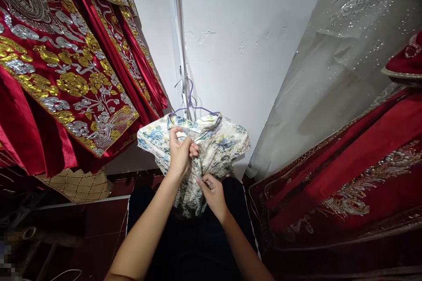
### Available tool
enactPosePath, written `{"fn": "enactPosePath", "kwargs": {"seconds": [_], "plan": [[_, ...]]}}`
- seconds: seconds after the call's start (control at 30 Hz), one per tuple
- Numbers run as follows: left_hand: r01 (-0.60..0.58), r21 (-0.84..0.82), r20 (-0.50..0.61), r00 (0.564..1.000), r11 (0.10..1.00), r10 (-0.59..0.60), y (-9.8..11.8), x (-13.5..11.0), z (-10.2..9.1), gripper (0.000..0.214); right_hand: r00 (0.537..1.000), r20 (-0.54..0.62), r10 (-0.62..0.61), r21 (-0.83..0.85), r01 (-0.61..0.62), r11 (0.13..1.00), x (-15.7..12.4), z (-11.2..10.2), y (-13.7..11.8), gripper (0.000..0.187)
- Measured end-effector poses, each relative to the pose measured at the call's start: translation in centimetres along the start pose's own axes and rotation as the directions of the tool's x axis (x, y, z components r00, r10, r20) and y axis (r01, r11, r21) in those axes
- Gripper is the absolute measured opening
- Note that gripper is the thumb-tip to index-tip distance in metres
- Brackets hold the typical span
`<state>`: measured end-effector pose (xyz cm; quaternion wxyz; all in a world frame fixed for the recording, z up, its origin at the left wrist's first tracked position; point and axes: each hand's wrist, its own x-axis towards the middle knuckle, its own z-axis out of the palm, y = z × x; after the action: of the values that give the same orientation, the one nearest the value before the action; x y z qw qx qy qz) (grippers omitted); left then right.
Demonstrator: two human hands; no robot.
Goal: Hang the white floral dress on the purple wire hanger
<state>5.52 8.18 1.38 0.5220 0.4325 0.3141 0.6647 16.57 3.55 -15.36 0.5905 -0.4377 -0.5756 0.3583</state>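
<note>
By a white wall (pixel 244 17), on purple hanger (pixel 190 104), floral shirt (pixel 227 142) pinched by right hand (pixel 215 194), left hand (pixel 180 154) above, grip unclear

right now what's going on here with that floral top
A person has both hands at a short-sleeved floral top on a purple hanger, in front of a white wall. The left hand is near the collar; the right hand pinches the front lower down. Red embroidered clothing hangs to the left.
</note>
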Motion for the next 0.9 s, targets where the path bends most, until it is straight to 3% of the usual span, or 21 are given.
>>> {"fn": "enactPosePath", "kwargs": {"seconds": [0.2, 0.37, 0.5, 0.57, 0.67, 0.77, 0.9], "plan": [[-0.186, -0.052, 0.024, 0.982, 0.981, 0.188, 4.6, 3.4, 2.5, 0.042, 0.998, 0.054, 0.014, 0.002, -0.014, 1.000, 0.0, -1.2, -0.4, 0.030], [-0.242, 0.017, 0.166, 0.957, 0.970, 0.236, 5.1, 3.2, 2.4, 0.038, 0.999, 0.015, 0.037, -0.017, -0.037, 0.999, 0.0, -1.9, -0.7, 0.030], [-0.206, 0.072, 0.222, 0.957, 0.976, 0.186, 3.8, 2.2, 1.2, 0.035, 0.999, 0.033, -0.014, 0.008, 0.014, 1.000, 4.3, -2.5, -6.5, 0.048], [-0.216, 0.076, 0.206, 0.959, 0.974, 0.196, 3.4, 2.0, 0.8, 0.031, 0.988, 0.007, -0.156, 0.023, 0.155, 0.988, 7.4, -2.6, -10.6, 0.056], [-0.230, 0.071, 0.188, 0.959, 0.971, 0.213, 3.3, 2.0, 0.3, 0.028, 0.951, 0.117, -0.286, -0.061, 0.294, 0.954, 11.2, -2.2, -15.2, 0.045], [-0.215, 0.074, 0.192, 0.961, 0.974, 0.198, 3.1, 2.0, -0.1, 0.030, 0.934, 0.227, -0.275, -0.243, 0.327, 0.913, 12.6, -1.5, -16.8, 0.020], [-0.212, 0.058, 0.170, 0.965, 0.976, 0.199, 2.5, 1.6, -0.4, 0.031, 0.936, 0.188, -0.297, -0.328, 0.345, 0.879, 12.3, -0.7, -16.9, 0.014]]}}
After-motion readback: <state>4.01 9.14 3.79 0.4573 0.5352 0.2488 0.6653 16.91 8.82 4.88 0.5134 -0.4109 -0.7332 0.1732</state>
